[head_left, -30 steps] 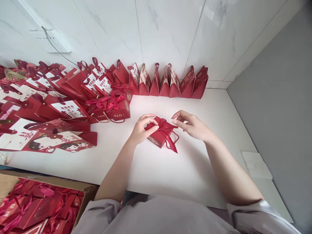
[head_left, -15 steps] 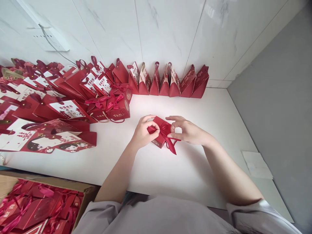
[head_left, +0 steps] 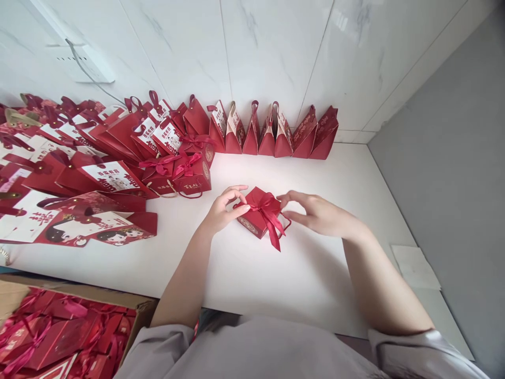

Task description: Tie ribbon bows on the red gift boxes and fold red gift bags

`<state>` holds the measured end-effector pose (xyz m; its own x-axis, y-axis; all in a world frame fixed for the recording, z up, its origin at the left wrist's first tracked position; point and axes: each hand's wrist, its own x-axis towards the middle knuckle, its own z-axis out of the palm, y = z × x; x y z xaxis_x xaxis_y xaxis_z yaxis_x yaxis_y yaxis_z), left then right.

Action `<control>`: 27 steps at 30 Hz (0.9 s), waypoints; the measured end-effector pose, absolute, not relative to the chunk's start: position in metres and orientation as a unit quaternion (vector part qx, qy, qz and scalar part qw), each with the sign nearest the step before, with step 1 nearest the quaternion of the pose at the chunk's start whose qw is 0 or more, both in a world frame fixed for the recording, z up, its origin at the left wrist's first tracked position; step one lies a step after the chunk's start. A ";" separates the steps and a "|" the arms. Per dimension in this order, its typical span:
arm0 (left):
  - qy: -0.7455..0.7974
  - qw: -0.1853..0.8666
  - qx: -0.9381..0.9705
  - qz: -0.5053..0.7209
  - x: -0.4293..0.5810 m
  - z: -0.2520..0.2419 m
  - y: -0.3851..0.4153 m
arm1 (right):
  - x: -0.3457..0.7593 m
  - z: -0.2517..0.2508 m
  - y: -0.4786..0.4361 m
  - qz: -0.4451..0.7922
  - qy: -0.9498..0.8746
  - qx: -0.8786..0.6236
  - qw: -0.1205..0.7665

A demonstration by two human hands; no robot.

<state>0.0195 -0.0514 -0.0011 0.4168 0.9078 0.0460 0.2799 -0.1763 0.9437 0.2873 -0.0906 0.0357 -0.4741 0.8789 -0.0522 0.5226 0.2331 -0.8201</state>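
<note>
A small red gift box with a red ribbon bow lies on the white table in the middle. My left hand pinches the left loop of the bow with thumb and forefinger. My right hand pinches the right loop, its other fingers stretched out. The ribbon tails hang down over the box's near side.
Two finished red boxes with bows stand left of the middle. A row of red gift bags lines the marble wall, with many more heaped at the left. A cardboard carton of red items sits at bottom left. White paper lies right.
Both hands closed in on the bow half a second ago, then drew apart sideways, pulling the loops outward. The box stays in place.
</note>
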 end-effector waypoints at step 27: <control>0.411 0.474 0.709 0.321 0.019 -0.006 -0.050 | 0.266 -0.003 -0.063 0.617 -0.628 -0.337 0.335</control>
<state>0.0191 -0.0498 -0.0055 0.4559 0.8876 0.0659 0.2789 -0.2127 0.9365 0.2659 -0.0630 -0.0027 -0.5497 0.8354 0.0052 0.0102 0.0129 -0.9999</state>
